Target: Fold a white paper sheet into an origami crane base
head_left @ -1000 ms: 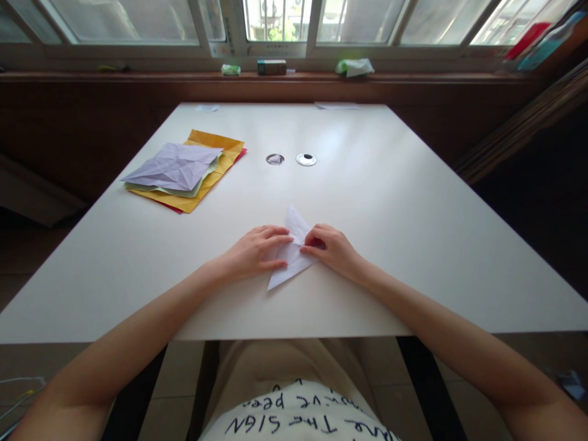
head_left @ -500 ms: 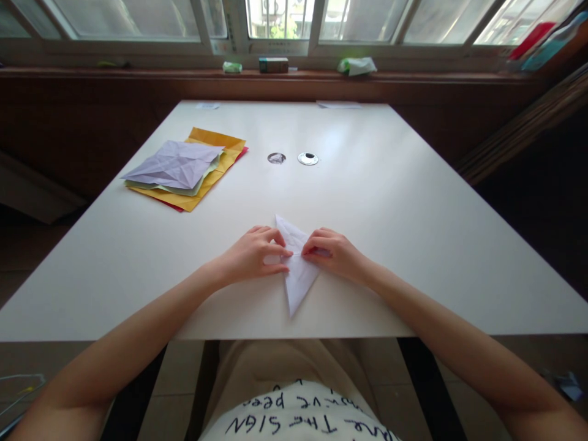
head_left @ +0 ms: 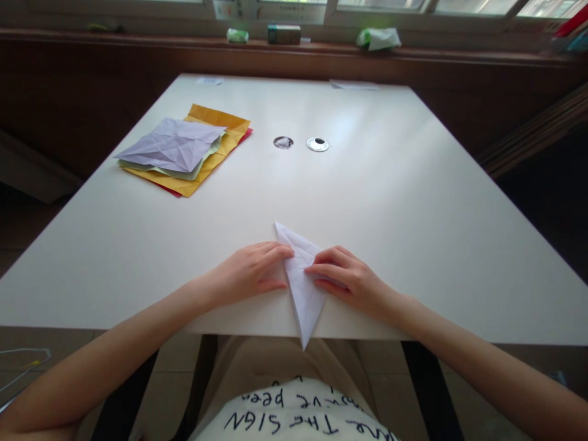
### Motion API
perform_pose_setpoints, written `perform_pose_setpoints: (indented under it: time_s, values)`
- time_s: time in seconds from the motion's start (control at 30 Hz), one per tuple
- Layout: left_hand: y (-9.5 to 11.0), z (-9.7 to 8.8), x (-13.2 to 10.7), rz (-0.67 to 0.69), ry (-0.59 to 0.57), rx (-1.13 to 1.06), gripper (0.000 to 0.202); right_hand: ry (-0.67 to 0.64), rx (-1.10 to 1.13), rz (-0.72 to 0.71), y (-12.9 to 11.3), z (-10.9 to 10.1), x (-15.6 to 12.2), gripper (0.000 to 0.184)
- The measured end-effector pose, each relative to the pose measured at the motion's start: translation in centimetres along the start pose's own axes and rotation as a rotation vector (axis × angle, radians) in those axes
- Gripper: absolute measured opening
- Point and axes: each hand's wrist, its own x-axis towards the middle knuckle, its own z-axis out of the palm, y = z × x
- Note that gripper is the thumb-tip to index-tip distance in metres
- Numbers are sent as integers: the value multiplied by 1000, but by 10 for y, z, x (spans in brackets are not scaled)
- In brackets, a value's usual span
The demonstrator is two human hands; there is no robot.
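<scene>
A folded sheet of white paper (head_left: 307,300) lies at the table's front edge, narrowed to a long diamond with visible creases. One point faces the window; the near point juts over the edge. On its left side, my left hand (head_left: 264,266) presses it with the fingertips, the thumb resting close to the paper's edge. My right hand (head_left: 346,275) grips the right side, fingers bent over the middle of the paper and thumb lower down. What lies under the right fingers is hidden.
On the white table (head_left: 404,202), a pile of creased sheets stands back left, with a pale purple sheet (head_left: 174,144) above a yellow one (head_left: 236,119). Two round cable holes (head_left: 318,144) sit behind the hands. Small packets (head_left: 379,39) and a box (head_left: 283,34) line the sill.
The view has tipped downward. The paper has come toward me, so its near point passes the table edge. My left fingers have drawn closer together, and my right hand has shifted nearer with the paper.
</scene>
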Motion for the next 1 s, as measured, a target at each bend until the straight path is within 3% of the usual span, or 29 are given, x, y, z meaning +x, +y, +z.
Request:
perform_pose_setpoints:
  time_s: [0.43, 0.67, 1.0]
  values:
    - [2, 2, -8, 141, 46, 181, 30, 53, -85, -4, 1, 2, -2, 20]
    - [6, 5, -6, 173, 56, 235, 29, 149, -298, -90, 9, -4, -24, 25]
    - [8, 9, -2, 199, 61, 237, 27, 165, -508, 43, 6, -7, -44, 26]
